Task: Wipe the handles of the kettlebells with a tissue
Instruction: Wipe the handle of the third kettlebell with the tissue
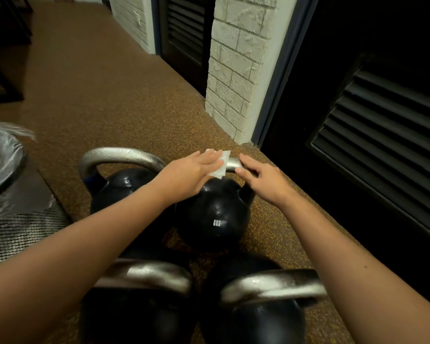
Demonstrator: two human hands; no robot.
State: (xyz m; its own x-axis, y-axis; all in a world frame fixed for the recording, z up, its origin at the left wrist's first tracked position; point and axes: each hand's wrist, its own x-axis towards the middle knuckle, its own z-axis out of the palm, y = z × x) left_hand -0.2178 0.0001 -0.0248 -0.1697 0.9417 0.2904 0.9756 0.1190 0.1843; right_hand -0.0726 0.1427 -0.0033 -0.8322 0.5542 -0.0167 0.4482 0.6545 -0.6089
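Head view: left hand [191, 173] presses the tissue [221, 163] flat-fingered on the 8KG kettlebell [215, 214] handle [233, 164]; right hand [262, 180] grip grasps that handle.

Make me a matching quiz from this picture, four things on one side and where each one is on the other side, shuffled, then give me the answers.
Things:
1. tissue
2. right hand
3. bin
4. brick pillar

Places:
A. far left edge, lined with plastic
B. between two dark louvred doors
C. under the left hand on the 8KG kettlebell handle
D. on the handle's right end

Pairs: 1-C, 2-D, 3-A, 4-B
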